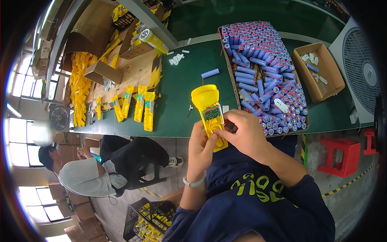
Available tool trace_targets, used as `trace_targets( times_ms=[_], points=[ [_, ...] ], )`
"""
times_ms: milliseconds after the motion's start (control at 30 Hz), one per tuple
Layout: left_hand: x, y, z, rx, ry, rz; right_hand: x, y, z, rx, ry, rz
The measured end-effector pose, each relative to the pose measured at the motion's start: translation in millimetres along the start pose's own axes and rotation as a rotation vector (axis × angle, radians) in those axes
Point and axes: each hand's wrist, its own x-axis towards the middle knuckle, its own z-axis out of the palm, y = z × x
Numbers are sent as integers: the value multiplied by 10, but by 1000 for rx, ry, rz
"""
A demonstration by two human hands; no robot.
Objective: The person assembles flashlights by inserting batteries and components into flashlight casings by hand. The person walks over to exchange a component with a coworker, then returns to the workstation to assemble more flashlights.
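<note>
Over the front edge of the green table I hold a yellow plastic flashlight housing point(205, 97), its wide flared end pointing away from me. A green circuit board point(212, 113) with a red wire sits inside it. My left hand point(199, 142) is closed around the housing's left side, thumb on the lower part. From the right, my right hand point(245, 131) pinches the housing below the board, its thumb pressed inside; its fingertips are partly hidden. Beyond the housing lies a single blue-purple cylindrical battery point(210, 73) with a wire.
Right of my hands stands a cardboard tray point(223, 44) packed with wired batteries. Beyond it are a cardboard box point(328, 90) and a fan point(360, 66). Several yellow housings point(148, 111) lie left, near an assembled flashlight point(153, 40). A seated person point(86, 177) is at lower left.
</note>
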Motion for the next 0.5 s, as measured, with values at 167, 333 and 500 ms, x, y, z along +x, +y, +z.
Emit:
trace_targets(
  times_ms=[167,333,500],
  points=[
    [42,-2,24,92,-42,-17,-40,40,-80,-117,-28,-45],
    [87,-133,90,48,-52,-39,-130,96,-130,-230,-39,-20],
    [85,-147,162,-128,-32,-82,-228,-1,-448,-276,-89,-178]
  ],
)
